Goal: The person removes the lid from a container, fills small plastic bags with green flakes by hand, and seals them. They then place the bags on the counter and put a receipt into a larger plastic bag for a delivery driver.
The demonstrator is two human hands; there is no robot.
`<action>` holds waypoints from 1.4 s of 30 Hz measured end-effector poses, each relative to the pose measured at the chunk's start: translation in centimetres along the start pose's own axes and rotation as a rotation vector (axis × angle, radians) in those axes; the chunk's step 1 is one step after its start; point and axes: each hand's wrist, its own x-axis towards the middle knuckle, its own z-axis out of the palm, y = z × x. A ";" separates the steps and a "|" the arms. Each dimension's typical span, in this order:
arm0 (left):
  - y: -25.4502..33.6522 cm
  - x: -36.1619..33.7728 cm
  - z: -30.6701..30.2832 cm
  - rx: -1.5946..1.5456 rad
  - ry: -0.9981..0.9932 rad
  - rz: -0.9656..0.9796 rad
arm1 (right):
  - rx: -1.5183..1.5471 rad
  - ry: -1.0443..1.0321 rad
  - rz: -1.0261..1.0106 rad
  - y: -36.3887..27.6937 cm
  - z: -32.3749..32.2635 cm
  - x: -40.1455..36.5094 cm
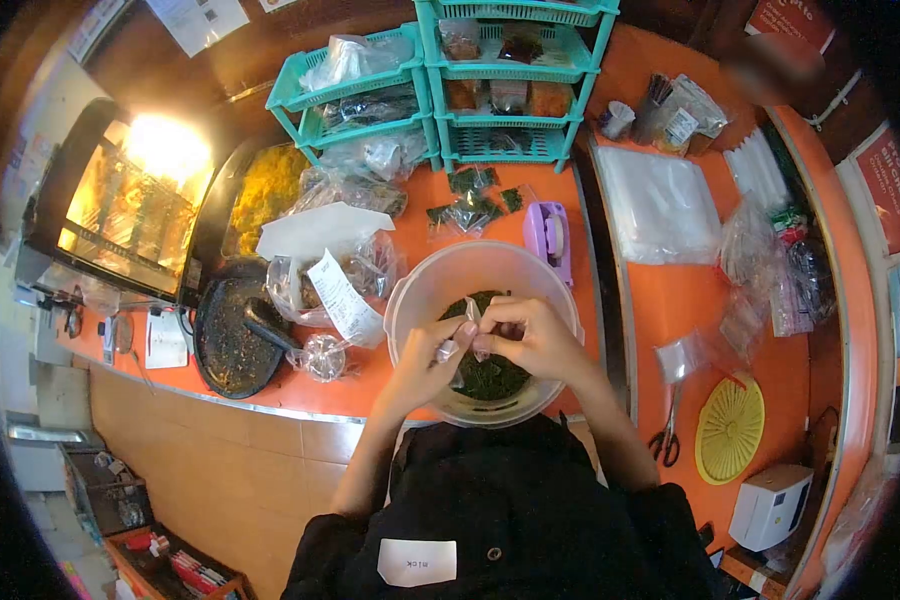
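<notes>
Both hands are over a translucent white tub (425, 280) with dark green chopped leaves (495, 378) in its bottom. My left hand (438, 352) has its fingers closed on a small clear plastic bag (473, 312). Close beside it, my right hand (520, 335) pinches the same bag, thumb and forefinger together near its top. The fingertips of the two hands almost meet. Small packed bags of green leaves (475, 205) lie behind the tub, and a purple tape dispenser (548, 238) stands at its back right.
A black pan (232, 335), a paper receipt (342, 300) and a lit display case (135, 215) are on the left. Teal racks (510, 70) stand behind. Scissors (668, 430), a yellow basket lid (730, 430) and stacked plastic bags (660, 205) lie on the right counter.
</notes>
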 end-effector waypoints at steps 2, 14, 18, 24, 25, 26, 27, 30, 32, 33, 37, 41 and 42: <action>0.2 -0.2 -0.1 0.010 -0.012 0.014 | 0.088 -0.023 0.051 0.0 -0.2 -0.1; 1.4 0.4 1.0 0.290 0.327 -0.019 | -0.283 0.478 -0.089 -0.5 1.6 0.3; 0.9 0.3 -0.2 0.131 0.028 0.040 | -0.283 0.416 -0.236 0.0 0.3 0.2; -3.7 0.8 -1.6 0.257 0.109 0.153 | -0.212 0.424 -0.034 -2.9 -1.3 -1.1; -3.9 1.1 -1.3 0.284 0.181 0.192 | -0.256 0.442 -0.040 -2.9 -1.2 -1.2; -4.0 1.3 -1.0 0.311 0.254 0.232 | -0.300 0.460 -0.048 -2.7 -0.9 -1.2; -3.1 1.4 -0.8 0.336 0.250 0.276 | -0.344 0.476 -0.056 -2.6 -0.6 -1.1; 0.5 1.2 0.4 0.330 0.192 0.315 | -0.447 0.443 -0.017 -2.0 0.5 -0.9; 1.5 0.7 1.4 0.219 0.094 0.217 | -0.454 0.437 -0.005 -2.3 1.2 -0.8; 1.2 0.7 1.9 0.227 0.132 0.198 | -0.458 0.434 0.001 -2.4 1.4 -0.7; -0.9 1.1 2.1 0.250 0.244 0.287 | -0.403 0.410 -0.006 -2.1 1.2 -0.4; -1.4 1.1 1.2 0.154 0.315 0.194 | -0.458 0.350 -0.042 -1.3 -0.1 1.3; -2.0 1.3 0.9 0.136 0.340 0.181 | -0.502 0.340 -0.050 -0.8 -0.7 2.0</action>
